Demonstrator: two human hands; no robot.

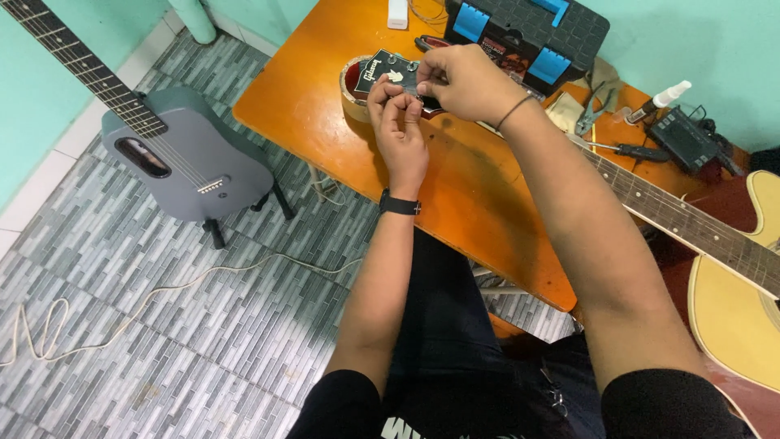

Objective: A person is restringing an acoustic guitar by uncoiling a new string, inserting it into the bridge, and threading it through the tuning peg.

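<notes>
Head view: both hands pinch small dark packet point(388, 75) over table point(325, 122); left hand point(400, 122) grip and right hand point(463, 80) grip clamped on it; packet apparently not yet opened.

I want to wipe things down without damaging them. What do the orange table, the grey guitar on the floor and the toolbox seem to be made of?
Table: probably wood or laminate under a glossy orange coat; it reflects light and is scuffed dark in the middle. Grey guitar: smooth matte body with no grain, perhaps composite or painted wood. Toolbox: moulded plastic, dark with blue latches.
</notes>
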